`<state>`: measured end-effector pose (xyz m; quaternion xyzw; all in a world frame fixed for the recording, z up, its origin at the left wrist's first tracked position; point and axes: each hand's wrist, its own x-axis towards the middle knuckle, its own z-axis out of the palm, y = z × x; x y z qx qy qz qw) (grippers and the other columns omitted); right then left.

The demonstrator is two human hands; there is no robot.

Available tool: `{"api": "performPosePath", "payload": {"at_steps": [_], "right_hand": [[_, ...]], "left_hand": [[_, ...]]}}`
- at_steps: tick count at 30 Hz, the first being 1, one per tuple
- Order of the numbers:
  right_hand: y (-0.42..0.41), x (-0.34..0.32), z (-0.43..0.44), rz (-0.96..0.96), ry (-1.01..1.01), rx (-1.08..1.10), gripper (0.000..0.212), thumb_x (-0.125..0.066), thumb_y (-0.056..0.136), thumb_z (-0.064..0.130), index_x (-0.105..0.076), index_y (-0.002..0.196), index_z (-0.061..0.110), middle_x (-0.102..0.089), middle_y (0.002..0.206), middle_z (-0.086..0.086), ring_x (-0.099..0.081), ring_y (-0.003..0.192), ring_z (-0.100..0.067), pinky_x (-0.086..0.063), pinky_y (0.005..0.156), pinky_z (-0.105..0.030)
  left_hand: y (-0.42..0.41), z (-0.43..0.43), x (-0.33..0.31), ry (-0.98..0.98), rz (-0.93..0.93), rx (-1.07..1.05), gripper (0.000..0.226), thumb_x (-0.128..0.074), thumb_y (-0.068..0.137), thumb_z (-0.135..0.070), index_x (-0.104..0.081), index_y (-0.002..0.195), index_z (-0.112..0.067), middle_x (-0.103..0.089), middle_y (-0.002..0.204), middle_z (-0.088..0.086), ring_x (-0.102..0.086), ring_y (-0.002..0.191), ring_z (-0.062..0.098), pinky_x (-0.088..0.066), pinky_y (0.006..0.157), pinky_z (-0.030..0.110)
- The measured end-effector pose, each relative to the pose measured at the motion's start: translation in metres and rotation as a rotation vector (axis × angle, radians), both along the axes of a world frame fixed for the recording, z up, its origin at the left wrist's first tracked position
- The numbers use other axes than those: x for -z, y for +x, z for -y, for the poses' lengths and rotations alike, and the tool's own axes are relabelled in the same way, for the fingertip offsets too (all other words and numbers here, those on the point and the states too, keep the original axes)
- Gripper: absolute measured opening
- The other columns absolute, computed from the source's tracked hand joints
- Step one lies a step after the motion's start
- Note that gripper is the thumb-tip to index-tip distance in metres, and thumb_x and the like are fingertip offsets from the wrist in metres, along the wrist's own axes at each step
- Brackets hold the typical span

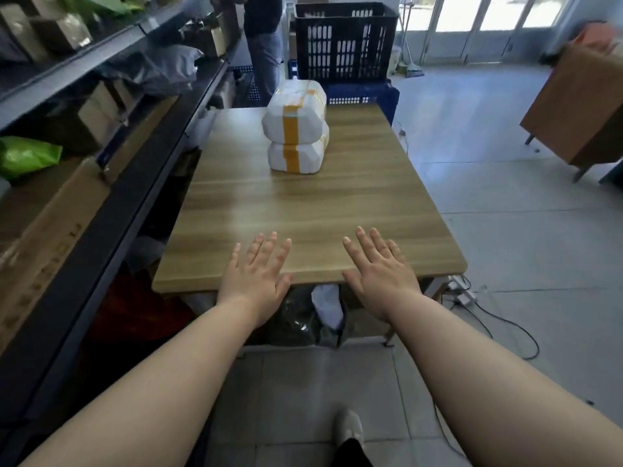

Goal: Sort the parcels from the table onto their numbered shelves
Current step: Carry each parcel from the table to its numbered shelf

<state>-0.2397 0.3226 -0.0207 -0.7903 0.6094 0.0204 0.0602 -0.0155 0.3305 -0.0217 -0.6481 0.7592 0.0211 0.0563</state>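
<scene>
My left hand and right hand are both spread wide, palms down, fingers straight and apart, holding nothing. They lie side by side over the near edge of the table, with a gap between them; I cannot tell whether the palms press the wood or only hover just above it. The task's things, two white parcels banded in yellow tape, sit well apart from both hands toward the far end of the table, at about 12 o'clock from my left hand and 11 o'clock from my right. They are stacked: the top parcel rests on the bottom parcel, turned slightly askew. Bare wood lies between them and my fingertips. At 9 to 10 o'clock the shelves run along the table's left side, dark-framed, holding cardboard boxes, a grey bag and a green bag; any shelf numbers are too blurred to read. Beyond the table at 12 o'clock a black crate stands on a blue crate, and just left of them a person stands by the shelves. At 2 o'clock is a wooden cabinet; cables trail on the floor at 4 o'clock.
</scene>
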Motion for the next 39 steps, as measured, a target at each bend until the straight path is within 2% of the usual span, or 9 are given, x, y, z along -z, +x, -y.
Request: {"api": "performPosePath", "payload": {"at_steps": [9, 15, 18, 22, 28, 32, 35, 37, 39], "right_hand": [[-0.009, -0.006, 0.147, -0.063, 0.049, -0.098, 0.06, -0.013, 0.099, 0.05, 0.009, 0.151, 0.029, 0.019, 0.158, 0.003, 0.02, 0.145, -0.017, 0.007, 0.119, -0.038], [0.032, 0.017, 0.207, -0.061, 0.105, -0.124, 0.06, -0.014, 0.1, 0.05, 0.008, 0.151, 0.029, 0.02, 0.158, 0.003, 0.021, 0.144, -0.016, 0.008, 0.118, -0.037], [0.055, 0.02, 0.241, -0.053, 0.075, -0.078, 0.06, -0.015, 0.1, 0.049, 0.008, 0.151, 0.029, 0.019, 0.158, 0.003, 0.021, 0.144, -0.016, 0.007, 0.119, -0.037], [0.084, 0.016, 0.291, -0.047, 0.054, 0.003, 0.061, -0.016, 0.1, 0.05, 0.008, 0.151, 0.029, 0.018, 0.158, 0.002, 0.02, 0.144, -0.016, 0.007, 0.119, -0.037], [0.12, -0.013, 0.375, -0.03, -0.046, 0.038, 0.069, -0.027, 0.097, 0.054, 0.007, 0.151, 0.03, 0.018, 0.159, 0.002, 0.016, 0.146, -0.017, 0.004, 0.119, -0.037], [0.138, -0.032, 0.431, -0.063, -0.098, 0.01, 0.076, -0.038, 0.095, 0.053, 0.009, 0.151, 0.029, 0.019, 0.159, 0.0, 0.016, 0.146, -0.019, 0.002, 0.119, -0.04], [0.149, -0.039, 0.475, -0.065, -0.077, 0.018, 0.085, -0.049, 0.092, 0.051, 0.008, 0.151, 0.031, 0.019, 0.159, 0.001, 0.016, 0.146, -0.021, 0.0, 0.118, -0.045], [0.154, -0.038, 0.505, -0.084, -0.063, 0.021, 0.093, -0.055, 0.087, 0.054, 0.01, 0.151, 0.032, 0.023, 0.158, 0.002, 0.02, 0.145, -0.023, 0.001, 0.115, -0.055], [0.157, -0.035, 0.531, -0.093, -0.047, 0.038, 0.103, -0.062, 0.081, 0.057, 0.012, 0.15, 0.034, 0.026, 0.156, 0.002, 0.026, 0.143, -0.027, 0.003, 0.108, -0.068]], "left_hand": [[-0.017, 0.114, 0.01, 0.053, -0.078, -0.108, 0.058, -0.007, 0.099, -0.049, 0.018, 0.149, -0.032, 0.019, 0.16, -0.005, 0.018, 0.146, 0.014, 0.008, 0.119, 0.042], [0.026, 0.18, 0.023, 0.053, -0.102, -0.145, 0.057, -0.007, 0.099, -0.05, 0.021, 0.147, -0.034, 0.019, 0.159, -0.007, 0.018, 0.146, 0.012, 0.009, 0.118, 0.039], [0.055, 0.222, 0.027, 0.048, -0.101, -0.093, 0.055, -0.007, 0.099, -0.05, 0.025, 0.141, -0.036, 0.019, 0.159, -0.007, 0.019, 0.146, 0.012, 0.01, 0.118, 0.04], [0.089, 0.281, 0.026, 0.065, -0.077, -0.021, 0.057, -0.007, 0.1, -0.049, 0.018, 0.148, -0.034, 0.018, 0.159, -0.007, 0.018, 0.146, 0.012, 0.009, 0.117, 0.041], [0.119, 0.35, 0.024, 0.102, -0.043, 0.031, 0.058, -0.01, 0.101, -0.049, 0.014, 0.151, -0.033, 0.017, 0.16, -0.006, 0.015, 0.147, 0.013, 0.005, 0.119, 0.041], [0.131, 0.369, 0.031, 0.121, -0.052, 0.033, 0.058, -0.012, 0.101, -0.049, 0.021, 0.146, -0.033, 0.016, 0.16, -0.006, 0.014, 0.147, 0.013, 0.004, 0.118, 0.042], [0.138, 0.377, 0.033, 0.107, -0.085, -0.008, 0.055, -0.01, 0.1, -0.05, 0.026, 0.138, -0.033, 0.017, 0.159, -0.007, 0.015, 0.147, 0.013, 0.005, 0.118, 0.04], [0.142, 0.378, 0.032, 0.098, -0.106, -0.044, 0.053, 0.004, 0.093, -0.056, 0.027, 0.135, -0.036, 0.022, 0.156, -0.009, 0.017, 0.146, 0.011, 0.007, 0.118, 0.039], [0.146, 0.377, 0.03, 0.086, -0.123, -0.063, 0.065, 0.02, 0.075, -0.058, 0.028, 0.136, -0.037, 0.027, 0.149, -0.011, 0.019, 0.144, 0.009, 0.009, 0.117, 0.039]]}}
